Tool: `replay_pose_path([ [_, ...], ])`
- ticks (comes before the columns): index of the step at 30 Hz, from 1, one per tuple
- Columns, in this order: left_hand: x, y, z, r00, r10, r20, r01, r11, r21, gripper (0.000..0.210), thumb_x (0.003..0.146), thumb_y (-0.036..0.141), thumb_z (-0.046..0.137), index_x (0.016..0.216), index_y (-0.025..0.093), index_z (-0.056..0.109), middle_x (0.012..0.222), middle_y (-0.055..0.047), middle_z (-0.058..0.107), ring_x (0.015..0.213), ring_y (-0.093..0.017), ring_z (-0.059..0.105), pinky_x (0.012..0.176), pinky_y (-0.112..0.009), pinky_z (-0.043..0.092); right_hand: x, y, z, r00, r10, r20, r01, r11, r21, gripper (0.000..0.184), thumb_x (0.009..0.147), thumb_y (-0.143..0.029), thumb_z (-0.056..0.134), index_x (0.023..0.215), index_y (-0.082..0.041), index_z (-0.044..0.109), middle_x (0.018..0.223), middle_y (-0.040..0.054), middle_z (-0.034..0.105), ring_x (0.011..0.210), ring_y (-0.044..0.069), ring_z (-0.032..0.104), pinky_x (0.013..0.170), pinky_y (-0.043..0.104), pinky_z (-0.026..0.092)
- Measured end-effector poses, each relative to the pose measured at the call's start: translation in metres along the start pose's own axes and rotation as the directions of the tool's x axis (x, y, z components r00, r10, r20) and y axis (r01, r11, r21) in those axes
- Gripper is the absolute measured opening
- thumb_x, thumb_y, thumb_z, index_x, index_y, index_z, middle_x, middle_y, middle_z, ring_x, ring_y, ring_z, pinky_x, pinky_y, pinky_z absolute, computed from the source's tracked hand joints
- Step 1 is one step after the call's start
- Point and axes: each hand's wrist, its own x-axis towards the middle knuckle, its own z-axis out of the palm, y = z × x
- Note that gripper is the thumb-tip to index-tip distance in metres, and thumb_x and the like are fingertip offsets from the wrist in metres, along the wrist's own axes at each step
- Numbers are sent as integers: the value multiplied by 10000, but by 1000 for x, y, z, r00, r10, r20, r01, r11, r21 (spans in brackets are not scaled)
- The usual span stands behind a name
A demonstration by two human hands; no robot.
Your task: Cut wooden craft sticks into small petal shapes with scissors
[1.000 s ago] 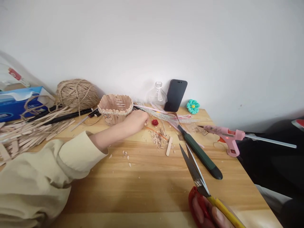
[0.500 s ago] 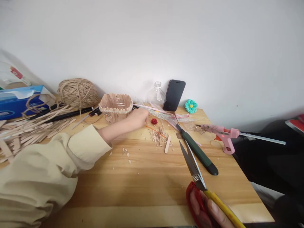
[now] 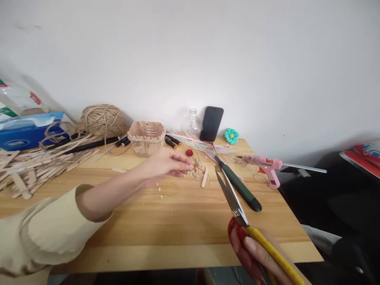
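Observation:
My left hand [image 3: 168, 163] reaches over the table, in front of the wooden-stick basket [image 3: 145, 144]. Its fingertips come together at one end of a thin orange strand [image 3: 199, 169], which lies over small wood scraps [image 3: 196, 174]. A dark red rose-shaped piece [image 3: 189, 152] rests just beyond the fingers. At lower right, my right hand [image 3: 258, 253] grips scissors [image 3: 233, 204] with one red and one yellow handle. The blades are slightly parted and point away from me. Close by on the right of the scraps lies a single craft stick [image 3: 204, 177].
A dark green-handled tool [image 3: 240, 186] lies beside the scissors. Further right is a pink glue gun [image 3: 264, 166]. Along the wall stand a twine ball [image 3: 103, 120], clear bottle [image 3: 192, 122], phone [image 3: 211, 123] and turquoise flower [image 3: 231, 135]. Loose sticks [image 3: 44, 170] pile up at left.
My left hand has drawn back toward me from beside the basket, its fist loosening into a pinch near the scraps. Marker pens behind it now show. The scissors remain in my right hand.

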Motion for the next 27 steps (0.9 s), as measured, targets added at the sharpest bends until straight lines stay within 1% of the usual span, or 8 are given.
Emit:
replay_pose_path([
  [2, -15, 0, 9, 1000, -14, -16, 13, 998, -54, 133, 628, 225, 727, 725, 149, 677, 699, -13, 692, 645, -104, 619, 600, -212, 504, 4, -6, 1, 999, -19, -51, 20, 1000, 16, 343, 804, -508, 517, 635, -213, 473, 540, -34, 395, 471, 115, 336, 467, 246, 319],
  [4, -30, 0, 19, 999, -32, -24, 30, 994, -103, 146, 617, 190, 732, 739, 148, 664, 664, 3, 678, 612, -96, 603, 571, -202, 486, 10, -14, 4, 992, -30, -124, 32, 999, 9, 213, 735, -398, 577, 676, -209, 500, 606, -16, 456, 496, 122, 381, 469, 251, 323],
  [7, -50, -1, 35, 999, -34, 7, 35, 992, -118, 138, 608, 148, 715, 711, 149, 622, 612, 21, 658, 575, -92, 580, 558, -206, 464, 18, -26, 12, 976, -113, -184, 100, 992, -79, 148, 644, -287, 621, 680, -206, 502, 763, 19, 546, 571, 134, 456, 538, 271, 381],
  [8, -55, -2, 39, 999, -37, 19, 39, 993, -115, 137, 603, 143, 710, 696, 149, 610, 601, 26, 649, 571, -91, 572, 562, -209, 458, 20, -29, 17, 973, -143, -178, 127, 987, -101, 140, 648, -269, 619, 682, -210, 498, 757, 13, 551, 593, 139, 470, 545, 268, 386],
  [12, -70, -5, 51, 998, -51, 41, 54, 994, -91, 145, 589, 162, 695, 668, 153, 574, 578, 46, 604, 557, -85, 533, 572, -220, 426, 22, -40, 33, 967, -207, -150, 198, 978, -68, 113, 668, -202, 585, 702, -216, 478, 652, -38, 493, 588, 128, 453, 515, 241, 361],
  [16, -75, -8, 52, 997, -41, 61, 46, 995, -84, 143, 592, 163, 677, 682, 157, 566, 587, 45, 597, 567, -91, 530, 583, -232, 416, 19, -45, 40, 964, -249, -96, 241, 966, -91, 132, 667, -142, 559, 656, -204, 443, 620, -64, 439, 537, 90, 384, 489, 216, 322],
  [21, -79, -11, 48, 987, -122, 108, 137, 980, -145, 190, 614, 234, 712, 737, 151, 593, 662, 17, 638, 618, -109, 558, 600, -246, 448, 19, -52, 39, 974, -210, -84, 205, 977, -65, 97, 656, -189, 551, 650, -198, 455, 625, -56, 448, 545, 91, 404, 483, 212, 338],
  [27, -79, -19, 45, 980, -114, 163, 143, 973, -180, 103, 640, 237, 700, 645, 145, 653, 599, 28, 615, 564, -85, 525, 565, -218, 443, 22, -57, 41, 977, -191, -99, 185, 981, -64, 112, 626, -218, 566, 627, -198, 455, 608, -56, 446, 534, 89, 405, 484, 215, 348],
])
